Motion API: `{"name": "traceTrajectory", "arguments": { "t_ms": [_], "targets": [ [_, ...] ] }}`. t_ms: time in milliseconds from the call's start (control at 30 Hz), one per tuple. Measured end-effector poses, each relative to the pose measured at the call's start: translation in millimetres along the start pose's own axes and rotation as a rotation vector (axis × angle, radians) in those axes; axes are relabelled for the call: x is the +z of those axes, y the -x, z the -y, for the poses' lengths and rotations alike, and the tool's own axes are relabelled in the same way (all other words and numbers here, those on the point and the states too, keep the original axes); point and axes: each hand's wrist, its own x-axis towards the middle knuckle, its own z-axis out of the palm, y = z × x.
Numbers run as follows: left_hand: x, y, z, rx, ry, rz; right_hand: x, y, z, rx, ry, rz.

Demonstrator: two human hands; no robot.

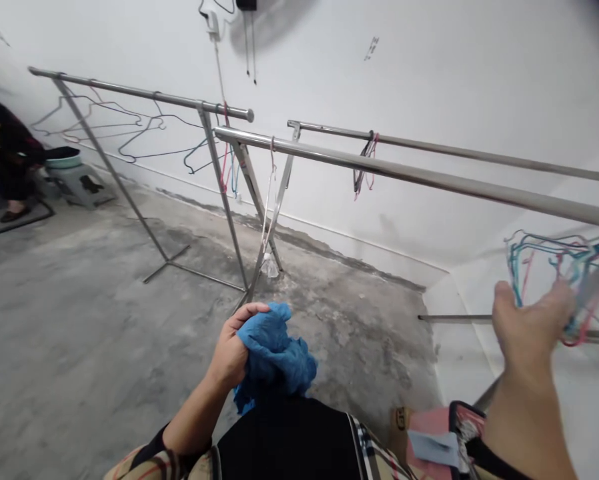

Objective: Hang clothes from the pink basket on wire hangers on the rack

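Note:
My left hand (233, 347) is closed around a crumpled blue cloth (279, 353), held in front of my body; whether it is a garment cannot be made out. Over on the right, my right hand (529, 327) reaches up to a bunch of thin clothes hangers (582, 257), blue, teal and pink. Its thumb and fingers are apart, and the hand is slightly blurred. The fingertips overlap the nearest hangers in the view; I cannot tell whether they touch them.
A metal drying rack (414, 175) crosses ahead, a few hangers (364, 163) on its rear bar. To its left stands another rail (144, 95) with spread hangers. A person (9, 147) sits at far left beside a grey stool (77, 180). A pink bag (429, 433) is low right.

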Motion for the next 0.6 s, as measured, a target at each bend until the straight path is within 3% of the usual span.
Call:
{"name": "traceTrajectory", "arguments": {
  "t_ms": [100,200,233,300,367,433,600],
  "targets": [
    [-9.8,4.0,-3.7,0.028,-0.016,-0.035,3.0,33.7,48.9,-0.146,-0.033,0.047],
    [-20.9,7.8,-7.0,0.053,-0.022,-0.066,20.3,61.7,109.2,-0.245,-0.210,0.097],
    [-24.9,9.1,-8.2,0.059,-0.022,-0.076,29.0,69.6,129.9,-0.260,-0.314,0.168],
    [-33.4,11.8,-10.7,0.073,-0.030,-0.093,49.0,84.2,171.3,-0.249,-0.576,0.437],
    [-42.7,14.5,-13.2,0.091,-0.051,-0.105,70.2,96.7,213.1,-0.167,-0.851,0.743],
    [-52.3,17.0,-15.2,0.120,-0.081,-0.118,90.7,106.1,254.9,-0.049,-1.075,0.966],
    [-73.3,21.0,-18.0,0.181,-0.147,-0.142,127.7,114.1,347.8,0.247,-1.309,1.133]
  ]
}}
